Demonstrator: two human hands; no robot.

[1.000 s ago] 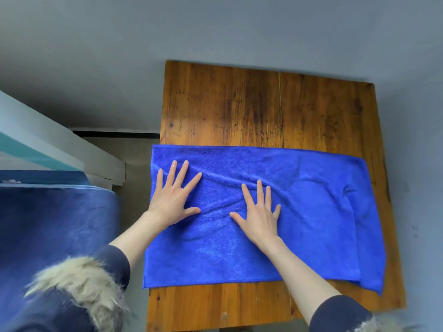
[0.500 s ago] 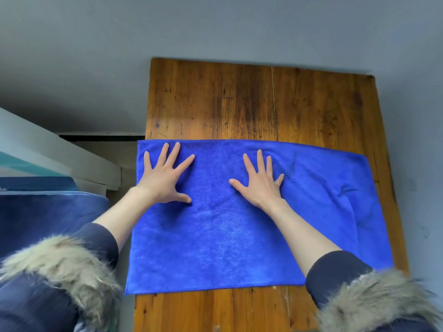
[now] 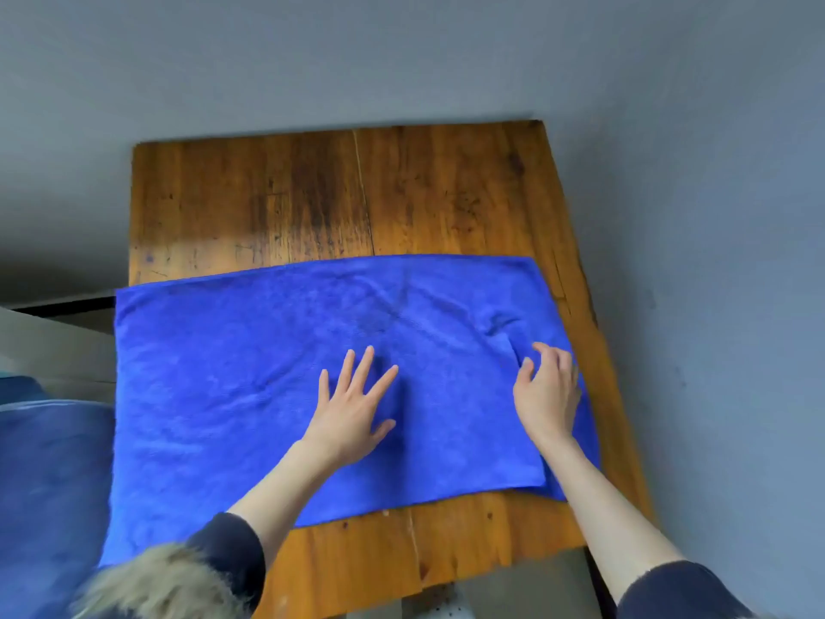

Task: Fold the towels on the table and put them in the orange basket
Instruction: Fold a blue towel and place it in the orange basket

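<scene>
A: Where is the blue towel (image 3: pixel 250 373)?

B: It lies flat on the wooden table (image 3: pixel 312 194), on the half near the person. Its left end hangs off the table's side. It looks folded over once already, with a bumpy spot near the right end.

A: What are the hands doing?

B: The left hand (image 3: pixel 352 413) lies flat on the middle of the towel, fingers spread wide. It holds nothing. The right hand (image 3: pixel 547 393) is at the right end, by the bump. Its fingers are bent, but I cannot tell if they pinch the cloth or only touch it.

A: Do you see the orange basket?

B: No. It is not in view. There is something dark blue (image 3: pixel 49 484) at the left, and a furry cuff (image 3: pixel 152 583) on the left sleeve.

A: What could go wrong?

B: If the right hand lifts only the top layer, the fold may come out crooked. And the hanging end could pull the towel off the table if the flat hand lets go.
</scene>
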